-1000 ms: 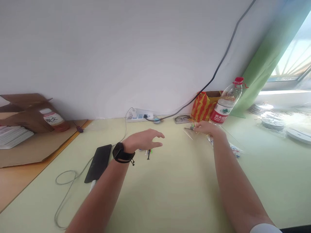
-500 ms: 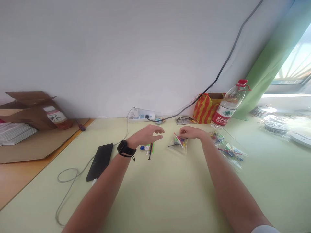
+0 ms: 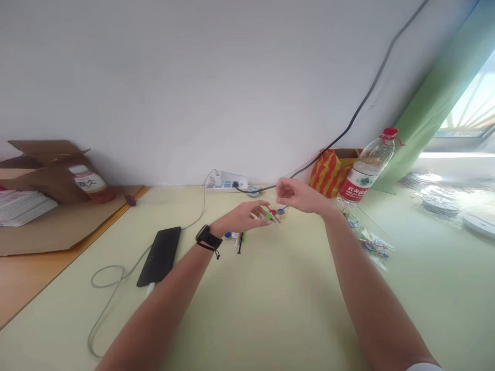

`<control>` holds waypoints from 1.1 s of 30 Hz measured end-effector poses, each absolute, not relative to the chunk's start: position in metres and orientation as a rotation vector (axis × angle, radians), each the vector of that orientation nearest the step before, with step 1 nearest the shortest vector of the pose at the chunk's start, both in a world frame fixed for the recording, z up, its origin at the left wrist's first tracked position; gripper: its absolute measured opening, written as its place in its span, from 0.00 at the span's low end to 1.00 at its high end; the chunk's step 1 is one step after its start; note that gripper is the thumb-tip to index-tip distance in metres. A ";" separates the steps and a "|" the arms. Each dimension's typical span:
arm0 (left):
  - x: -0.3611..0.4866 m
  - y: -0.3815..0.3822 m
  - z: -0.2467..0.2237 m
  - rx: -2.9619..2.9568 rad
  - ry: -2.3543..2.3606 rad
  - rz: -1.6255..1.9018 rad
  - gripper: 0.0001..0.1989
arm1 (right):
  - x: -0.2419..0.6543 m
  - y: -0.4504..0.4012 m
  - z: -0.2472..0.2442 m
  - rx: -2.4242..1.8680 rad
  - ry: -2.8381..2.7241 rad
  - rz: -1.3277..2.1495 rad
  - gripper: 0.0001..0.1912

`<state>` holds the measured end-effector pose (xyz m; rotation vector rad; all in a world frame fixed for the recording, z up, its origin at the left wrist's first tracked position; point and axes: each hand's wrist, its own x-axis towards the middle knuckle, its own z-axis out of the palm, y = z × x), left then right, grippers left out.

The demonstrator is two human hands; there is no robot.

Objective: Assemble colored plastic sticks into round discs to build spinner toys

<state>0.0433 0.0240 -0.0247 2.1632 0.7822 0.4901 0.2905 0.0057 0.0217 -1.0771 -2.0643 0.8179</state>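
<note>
A small clear plastic bag (image 3: 277,214) with red, green and blue plastic pieces is between my hands, above the table. My left hand (image 3: 243,216), wearing a black watch, grips the near side of the bag between thumb and fingers. Curled in a pinch at the bag's upper right is my right hand (image 3: 297,196); the bag's edge in its fingers is hard to make out. Below my left hand lie several thin plastic sticks (image 3: 240,242), black, white and green. Beside them are a blue wheel-like disc (image 3: 228,235) and a white one (image 3: 234,235), partly covered by the hand.
At left are a black phone (image 3: 159,256) with a cable and a cardboard box (image 3: 50,165) with a drink bottle (image 3: 91,184). A power strip (image 3: 226,183) lies by the wall. To the right stand a large water bottle (image 3: 361,175), more bagged parts (image 3: 373,245) and stacked white discs (image 3: 440,200).
My left hand has moved right and now grips the bag. The bag has been lifted off the table and shifted left and away. My right hand has risen with it, fingers still pinched.
</note>
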 end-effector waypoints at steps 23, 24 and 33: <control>0.057 0.027 -0.062 2.220 0.891 0.370 0.23 | 0.307 0.039 -0.014 -1.247 -1.343 1.024 0.33; 0.058 0.026 -0.061 2.226 0.876 0.376 0.23 | 0.306 0.038 -0.016 -1.274 -1.353 1.039 0.37; 0.059 0.021 -0.050 2.150 0.831 0.425 0.18 | 0.306 0.034 -0.018 -1.442 -1.883 1.020 0.15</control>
